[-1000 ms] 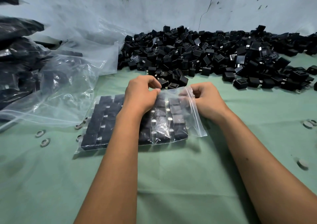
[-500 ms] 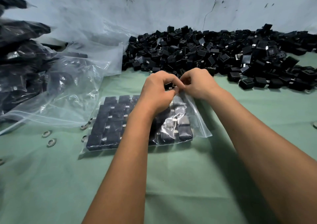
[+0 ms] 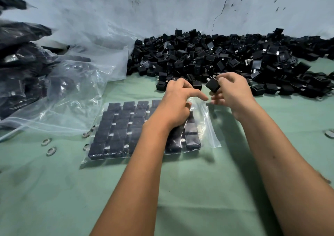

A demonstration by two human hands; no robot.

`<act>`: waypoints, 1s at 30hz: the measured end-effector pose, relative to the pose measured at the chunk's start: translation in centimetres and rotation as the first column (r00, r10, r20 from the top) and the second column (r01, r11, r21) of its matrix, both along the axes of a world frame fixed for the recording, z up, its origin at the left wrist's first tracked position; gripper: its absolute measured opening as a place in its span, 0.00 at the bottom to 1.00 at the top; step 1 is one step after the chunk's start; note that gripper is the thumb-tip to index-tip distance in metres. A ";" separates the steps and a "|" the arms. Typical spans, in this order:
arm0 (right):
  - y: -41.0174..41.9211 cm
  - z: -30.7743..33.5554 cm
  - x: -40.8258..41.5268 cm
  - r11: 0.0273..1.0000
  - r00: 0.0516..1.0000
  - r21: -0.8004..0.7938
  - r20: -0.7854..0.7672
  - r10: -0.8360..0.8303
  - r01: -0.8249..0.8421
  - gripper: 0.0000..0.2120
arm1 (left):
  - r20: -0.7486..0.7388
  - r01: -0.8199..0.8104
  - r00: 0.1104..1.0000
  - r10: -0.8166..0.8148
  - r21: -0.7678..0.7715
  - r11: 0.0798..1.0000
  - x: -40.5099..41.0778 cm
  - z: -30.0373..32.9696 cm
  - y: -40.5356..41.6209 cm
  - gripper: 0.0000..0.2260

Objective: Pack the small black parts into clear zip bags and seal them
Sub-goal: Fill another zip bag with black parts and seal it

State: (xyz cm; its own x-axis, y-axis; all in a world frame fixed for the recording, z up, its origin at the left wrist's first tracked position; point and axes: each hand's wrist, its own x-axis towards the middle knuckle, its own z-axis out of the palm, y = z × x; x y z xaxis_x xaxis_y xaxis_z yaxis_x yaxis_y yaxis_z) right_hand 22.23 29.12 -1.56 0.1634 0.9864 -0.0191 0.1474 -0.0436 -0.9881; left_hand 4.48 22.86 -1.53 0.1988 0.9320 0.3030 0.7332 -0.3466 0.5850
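Two bare forearms reach forward over a table (image 3: pixel 189 190) covered in green cloth. Beneath the left wrist lies a clear zip bag (image 3: pixel 144 131), flat on the cloth and filled with neat rows of small black parts. The left hand (image 3: pixel 178 100) hovers over the bag's far right corner, forefinger stretched toward the other hand, remaining fingers loosely curled; whether they grip the plastic cannot be told. Just beside it, the right hand (image 3: pixel 233 91) pinches one black part (image 3: pixel 213 85) between thumb and fingers above the bag's open edge. Beyond, a heap of loose black parts (image 3: pixel 235 58) lies against the wall. To the far left sit crumpled clear bags (image 3: pixel 72 95).
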 end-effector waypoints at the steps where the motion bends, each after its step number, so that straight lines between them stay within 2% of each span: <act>1: -0.3 -0.1 -0.1 0.998 0.996 -0.056 -0.093 0.006 -0.011 0.12 | -0.014 0.003 1.000 -0.003 0.023 1.000 0.1 0.0 0.1 0.26; 3: -0.8 -0.3 -0.3 0.986 0.981 -0.152 -0.190 0.032 -0.062 0.17 | -0.039 0.007 0.999 -0.004 0.073 0.997 0.2 0.0 0.1 0.23; 8: -1.1 -0.1 0.4 0.952 0.941 -0.215 -0.307 0.146 -0.217 0.14 | -0.060 -0.023 0.998 0.032 0.152 0.988 0.0 0.0 0.3 0.10; 13: -0.9 -0.2 1.7 0.876 0.882 -0.221 -0.312 0.353 -0.429 0.09 | 0.007 -0.092 0.996 0.092 0.172 0.981 -1.0 0.1 0.6 0.11; 16: -0.9 -0.6 1.5 0.860 0.881 -0.204 -0.183 0.437 -0.469 0.08 | 0.043 -0.096 0.995 0.091 0.146 0.985 -1.3 0.0 0.6 0.12; 19: -1.0 -1.0 0.9 0.901 0.914 -0.159 -0.043 0.402 -0.404 0.12 | 0.070 -0.096 0.994 0.087 0.138 0.986 -1.3 0.1 0.7 0.12; 30: -1.1 -1.2 0.5 0.931 0.933 0.171 0.227 0.280 -0.321 0.10 | 0.123 -0.123 0.988 0.095 0.248 0.961 -0.6 0.3 0.9 0.08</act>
State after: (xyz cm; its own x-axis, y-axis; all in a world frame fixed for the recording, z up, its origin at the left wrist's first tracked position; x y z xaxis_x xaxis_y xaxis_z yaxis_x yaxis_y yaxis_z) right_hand 22.72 28.03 -2.74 -0.1610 0.9689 0.1878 0.3127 0.2306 -0.9214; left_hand 3.93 23.79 -1.22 0.0530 0.8354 0.5470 0.7119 -0.4158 0.5660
